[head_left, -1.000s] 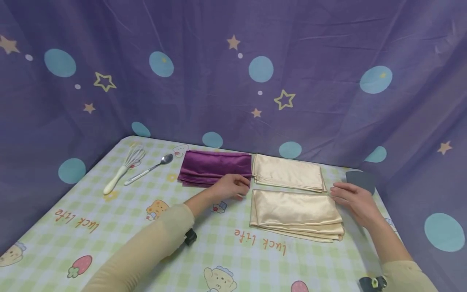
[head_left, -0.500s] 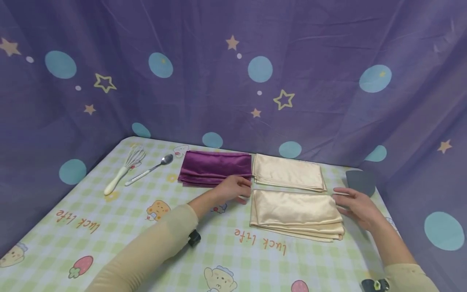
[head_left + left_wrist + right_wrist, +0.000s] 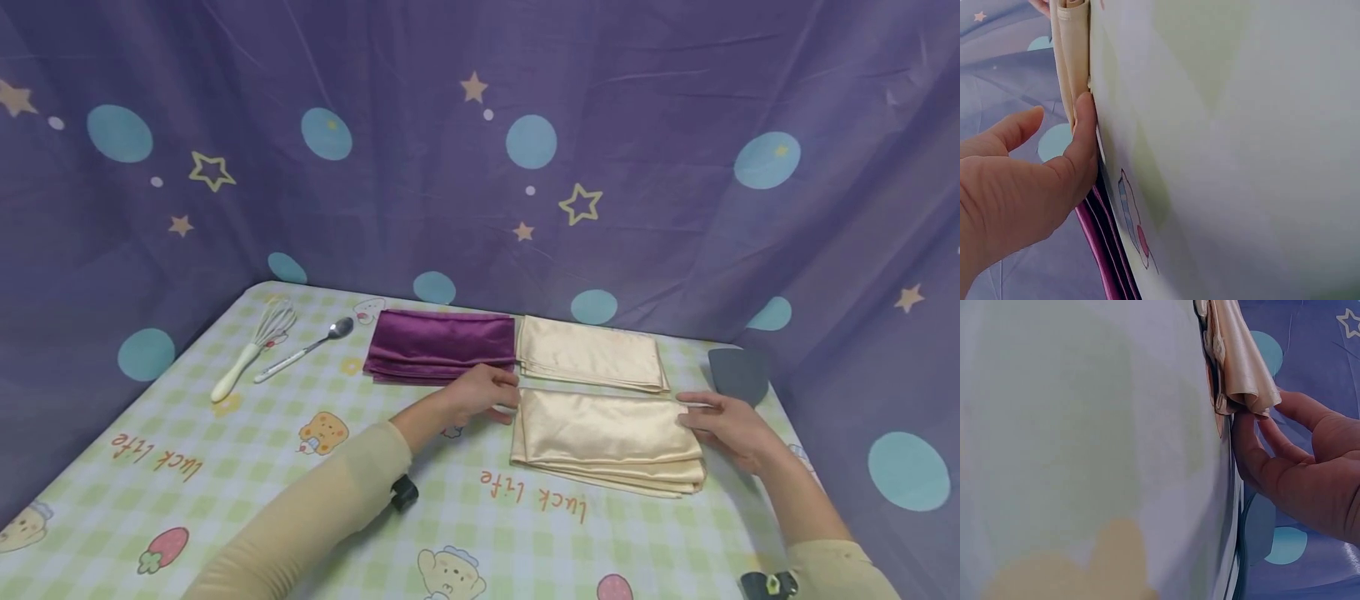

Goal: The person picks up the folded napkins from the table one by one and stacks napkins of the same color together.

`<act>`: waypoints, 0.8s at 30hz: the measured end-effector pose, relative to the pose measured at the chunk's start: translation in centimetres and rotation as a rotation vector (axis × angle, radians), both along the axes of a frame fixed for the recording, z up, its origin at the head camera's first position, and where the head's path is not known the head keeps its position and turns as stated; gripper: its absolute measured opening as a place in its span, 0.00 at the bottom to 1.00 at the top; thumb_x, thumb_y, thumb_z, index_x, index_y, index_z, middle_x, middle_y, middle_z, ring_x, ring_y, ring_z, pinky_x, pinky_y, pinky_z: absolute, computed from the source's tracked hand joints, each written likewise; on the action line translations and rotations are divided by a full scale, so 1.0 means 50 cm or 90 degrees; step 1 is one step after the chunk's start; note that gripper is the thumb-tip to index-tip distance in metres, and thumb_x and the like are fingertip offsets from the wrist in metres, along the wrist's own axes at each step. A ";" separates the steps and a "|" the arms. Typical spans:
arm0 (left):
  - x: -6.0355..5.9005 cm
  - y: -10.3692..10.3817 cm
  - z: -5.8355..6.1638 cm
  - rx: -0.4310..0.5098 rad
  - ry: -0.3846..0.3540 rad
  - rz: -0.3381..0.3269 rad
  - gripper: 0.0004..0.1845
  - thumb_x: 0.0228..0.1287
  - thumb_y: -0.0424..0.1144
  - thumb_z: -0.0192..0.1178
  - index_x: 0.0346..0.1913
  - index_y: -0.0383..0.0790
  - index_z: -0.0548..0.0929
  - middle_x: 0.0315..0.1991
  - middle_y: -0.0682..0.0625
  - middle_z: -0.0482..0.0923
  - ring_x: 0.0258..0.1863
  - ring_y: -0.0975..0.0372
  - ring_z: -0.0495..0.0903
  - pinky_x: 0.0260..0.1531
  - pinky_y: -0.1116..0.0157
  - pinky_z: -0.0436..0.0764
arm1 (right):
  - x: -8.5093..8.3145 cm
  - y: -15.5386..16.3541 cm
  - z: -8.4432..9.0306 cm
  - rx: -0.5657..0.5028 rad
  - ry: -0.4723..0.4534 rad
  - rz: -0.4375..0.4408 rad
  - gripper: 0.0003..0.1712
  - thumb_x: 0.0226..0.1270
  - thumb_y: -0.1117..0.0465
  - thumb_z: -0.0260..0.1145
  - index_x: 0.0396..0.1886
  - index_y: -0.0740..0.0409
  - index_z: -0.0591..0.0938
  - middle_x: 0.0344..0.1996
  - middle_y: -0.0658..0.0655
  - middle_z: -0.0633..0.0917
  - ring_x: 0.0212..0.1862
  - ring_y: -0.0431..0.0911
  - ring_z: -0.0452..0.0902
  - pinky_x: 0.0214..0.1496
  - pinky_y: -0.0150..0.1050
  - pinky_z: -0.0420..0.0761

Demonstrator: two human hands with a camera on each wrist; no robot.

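A folded cream satin cloth (image 3: 607,429) lies nearest in the head view, between both hands. My left hand (image 3: 480,392) is at its far left corner; the left wrist view shows the fingertips against the cloth's edge (image 3: 1074,56) and the thumb raised apart. At the opposite end is my right hand (image 3: 727,425), its fingertips against the cloth's end (image 3: 1247,375) in the right wrist view, thumb and fingers spread. Behind lies a second folded cream cloth (image 3: 592,354). To its left is a folded purple satin cloth (image 3: 442,337), partly hidden by my left hand.
A whisk (image 3: 251,350) and a spoon (image 3: 307,348) lie at the far left of the checked table cover (image 3: 300,533). A dark grey flat piece (image 3: 738,372) sits beyond my right hand near the table's right edge. A purple curtain (image 3: 420,167) surrounds the back.
My left hand has shifted slightly right and nearer, toward the near cream cloth. My right hand drew back a little from that cloth's end, then returned to it. The cloths look unmoved.
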State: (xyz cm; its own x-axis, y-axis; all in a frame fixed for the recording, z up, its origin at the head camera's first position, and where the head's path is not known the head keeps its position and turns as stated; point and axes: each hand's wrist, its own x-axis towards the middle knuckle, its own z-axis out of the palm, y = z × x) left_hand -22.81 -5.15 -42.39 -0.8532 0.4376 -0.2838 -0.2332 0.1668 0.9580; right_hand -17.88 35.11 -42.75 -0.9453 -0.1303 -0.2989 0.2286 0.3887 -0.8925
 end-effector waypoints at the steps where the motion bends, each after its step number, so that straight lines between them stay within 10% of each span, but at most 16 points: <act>1: 0.000 0.001 0.000 0.000 -0.004 -0.001 0.29 0.67 0.23 0.60 0.68 0.17 0.67 0.59 0.29 0.75 0.55 0.47 0.80 0.45 0.55 0.86 | 0.000 0.000 -0.001 0.007 -0.003 -0.004 0.41 0.71 0.56 0.70 0.73 0.73 0.64 0.61 0.65 0.76 0.48 0.32 0.78 0.52 0.28 0.80; 24: 0.018 0.032 -0.005 0.018 -0.042 0.093 0.26 0.66 0.24 0.62 0.67 0.28 0.73 0.56 0.37 0.78 0.44 0.56 0.83 0.49 0.59 0.84 | 0.005 -0.003 0.000 -0.025 0.003 -0.017 0.35 0.72 0.57 0.69 0.68 0.75 0.69 0.47 0.49 0.84 0.45 0.33 0.82 0.51 0.32 0.82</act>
State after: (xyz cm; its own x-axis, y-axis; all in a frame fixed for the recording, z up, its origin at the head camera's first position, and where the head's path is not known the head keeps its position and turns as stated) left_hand -21.91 -3.54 -42.64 -0.8883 0.3186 -0.3308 -0.3160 0.0989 0.9436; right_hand -17.63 34.96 -42.74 -0.9501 -0.1161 -0.2896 0.2344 0.3468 -0.9082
